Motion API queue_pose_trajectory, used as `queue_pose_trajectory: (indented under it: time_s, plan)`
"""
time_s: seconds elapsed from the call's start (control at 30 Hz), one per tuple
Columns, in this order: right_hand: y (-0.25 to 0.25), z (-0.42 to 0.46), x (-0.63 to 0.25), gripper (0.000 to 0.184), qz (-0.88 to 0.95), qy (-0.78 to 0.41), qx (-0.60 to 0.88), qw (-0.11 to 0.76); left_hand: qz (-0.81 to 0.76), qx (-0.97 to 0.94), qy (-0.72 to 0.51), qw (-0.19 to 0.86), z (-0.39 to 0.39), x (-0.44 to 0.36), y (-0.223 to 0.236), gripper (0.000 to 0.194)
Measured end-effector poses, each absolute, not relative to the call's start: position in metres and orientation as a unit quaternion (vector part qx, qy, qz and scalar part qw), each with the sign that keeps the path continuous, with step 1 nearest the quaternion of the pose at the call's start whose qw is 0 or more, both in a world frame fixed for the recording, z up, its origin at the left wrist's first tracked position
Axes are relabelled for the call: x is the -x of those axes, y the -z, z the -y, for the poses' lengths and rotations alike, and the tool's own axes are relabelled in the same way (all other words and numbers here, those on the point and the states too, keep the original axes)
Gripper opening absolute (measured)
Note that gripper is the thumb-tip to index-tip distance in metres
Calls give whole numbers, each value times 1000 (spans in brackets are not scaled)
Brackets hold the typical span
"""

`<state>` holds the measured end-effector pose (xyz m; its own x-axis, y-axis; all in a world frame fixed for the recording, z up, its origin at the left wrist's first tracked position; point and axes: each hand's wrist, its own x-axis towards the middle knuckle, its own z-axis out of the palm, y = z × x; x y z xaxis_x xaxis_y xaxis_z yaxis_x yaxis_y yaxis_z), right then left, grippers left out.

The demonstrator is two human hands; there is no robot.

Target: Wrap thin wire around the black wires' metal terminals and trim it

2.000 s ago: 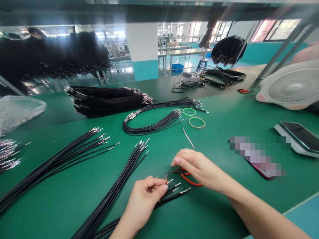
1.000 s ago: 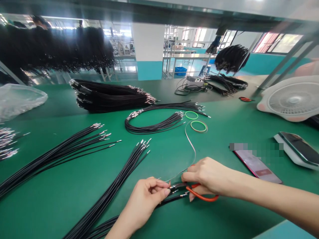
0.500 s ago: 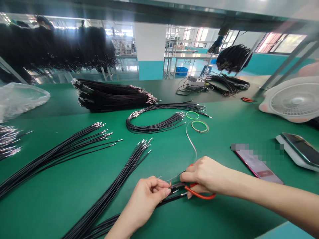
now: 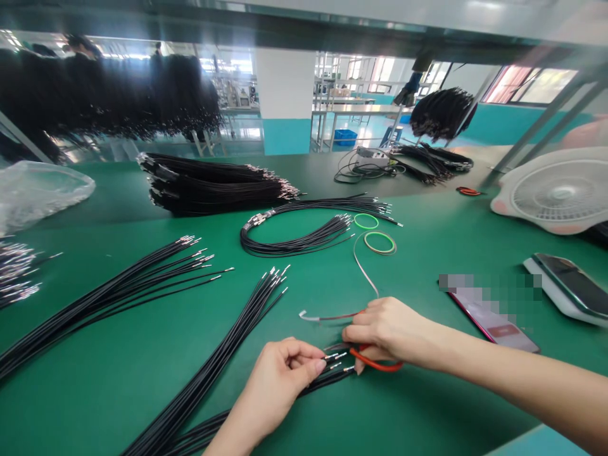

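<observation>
My left hand [image 4: 289, 373] pinches the ends of black cables [image 4: 327, 378] between thumb and fingertips. Several silvery metal tips stick out to the right of that pinch. Close beside it, my right hand [image 4: 380, 335] is closed around scissors with orange handles [image 4: 380, 365]; their grey blades are mostly hidden and lie near the cable ends. A thin strip [image 4: 365, 272] runs into the right hand from the green rings. Its pale free end [image 4: 311, 318] pokes out to the left, above my left hand and apart from it.
Loose bundles of black cables [image 4: 228, 335] lie to the left. A curved tied bundle [image 4: 294, 250] and a thick cable pile [image 4: 213, 183] lie behind. Green rings [image 4: 379, 242] are beyond my right hand. Phones [image 4: 491, 316] and a white fan [image 4: 565, 190] occupy the right.
The strip's free end has come away from my left fingertips and now points left above them. The scissors have shifted slightly left and up. My left hand has stayed on the cable ends.
</observation>
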<state>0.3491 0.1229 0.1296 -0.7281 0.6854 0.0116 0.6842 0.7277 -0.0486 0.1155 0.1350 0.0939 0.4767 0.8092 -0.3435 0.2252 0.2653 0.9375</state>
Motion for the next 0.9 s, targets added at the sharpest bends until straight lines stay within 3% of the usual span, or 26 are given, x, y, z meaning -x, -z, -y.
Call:
queue_pose_trajectory:
  time_s: [0.2,0.37,0.73,0.9]
  plan:
    - [-128,-121,-353,14,871,-66,486,0,-465,-558,-224,650,-134,-115,-99,22]
    - [-137,-114,-360,37,847,-93,523,16,-467,-541,-243,656,-135,-115,-100,26]
    - [-114,-116,-317,9,830,-245,457,205,-471,-517,-273,660,-134,-113,-95,31]
    - [-99,-120,-320,13,829,-261,398,295,-472,-508,-257,673,-134,-112,-99,28]
